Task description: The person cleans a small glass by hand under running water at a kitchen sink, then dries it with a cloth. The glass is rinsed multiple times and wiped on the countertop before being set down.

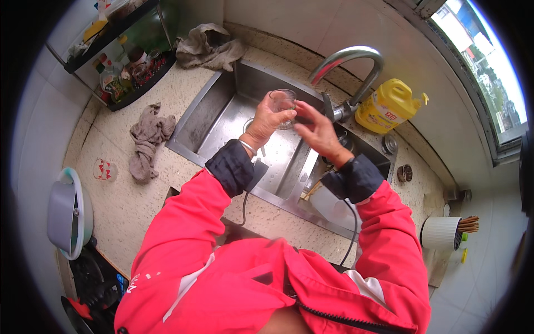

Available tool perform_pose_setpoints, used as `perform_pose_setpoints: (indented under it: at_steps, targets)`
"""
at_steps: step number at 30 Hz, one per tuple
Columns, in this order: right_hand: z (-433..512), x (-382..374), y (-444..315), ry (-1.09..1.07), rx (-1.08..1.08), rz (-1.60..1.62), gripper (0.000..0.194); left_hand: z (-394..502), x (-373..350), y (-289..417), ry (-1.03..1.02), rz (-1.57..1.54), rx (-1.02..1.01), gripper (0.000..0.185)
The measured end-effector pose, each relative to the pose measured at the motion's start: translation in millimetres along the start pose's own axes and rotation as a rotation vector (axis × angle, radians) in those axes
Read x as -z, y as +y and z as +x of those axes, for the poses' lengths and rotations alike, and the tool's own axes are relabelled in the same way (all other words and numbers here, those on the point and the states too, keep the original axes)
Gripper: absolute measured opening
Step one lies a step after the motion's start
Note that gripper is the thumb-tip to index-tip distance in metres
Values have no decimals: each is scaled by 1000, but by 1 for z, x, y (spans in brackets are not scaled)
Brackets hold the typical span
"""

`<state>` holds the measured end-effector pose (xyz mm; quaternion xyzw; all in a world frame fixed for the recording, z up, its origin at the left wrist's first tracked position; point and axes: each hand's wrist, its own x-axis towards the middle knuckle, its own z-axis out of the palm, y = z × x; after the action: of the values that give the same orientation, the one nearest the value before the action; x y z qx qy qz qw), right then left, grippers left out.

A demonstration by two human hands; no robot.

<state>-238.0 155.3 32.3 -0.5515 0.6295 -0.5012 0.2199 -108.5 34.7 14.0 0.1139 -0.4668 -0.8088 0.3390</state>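
Observation:
A clear drinking glass [285, 100] is tilted in my left hand [267, 117], above the larger basin of a stainless steel sink [225, 129]. My right hand [319, 131] is just right of the glass with its fingers apart; whether its fingertips touch the glass I cannot tell. Behind the hands, a chrome gooseneck faucet [367, 62] arches over the sink, its lever [327, 106] near my right hand. Water drops dot the basin floor. My right forearm partly hides the smaller basin, where a white plastic item [333, 204] lies.
Left of the sink are a crumpled cloth [151, 142], another glass with red marks [104, 170] and a plastic basin [85, 213]. A second cloth [208, 48] lies by a bottle rack [144, 87]. A yellow detergent jug [388, 106] and chopstick holder [440, 234] stand right.

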Motion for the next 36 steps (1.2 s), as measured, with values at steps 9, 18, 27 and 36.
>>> perform_pose_setpoints:
  at_steps: [9, 18, 27, 36]
  targets:
    - [13, -53, -20, 227, 106, -218, 66, -24, -17, 11, 32, -34, -109, 48]
    - [29, -79, -44, -27, 330, -814, 53, -16, 64, -1, 262, -687, 183, 19]
    - [55, -85, -74, -314, 432, -1133, 37, -17, 88, -26, 210, -792, 406, 22]
    - [51, -83, -85, -503, 24, -997, 45, -51, 54, 21, 115, -372, 347, 32]
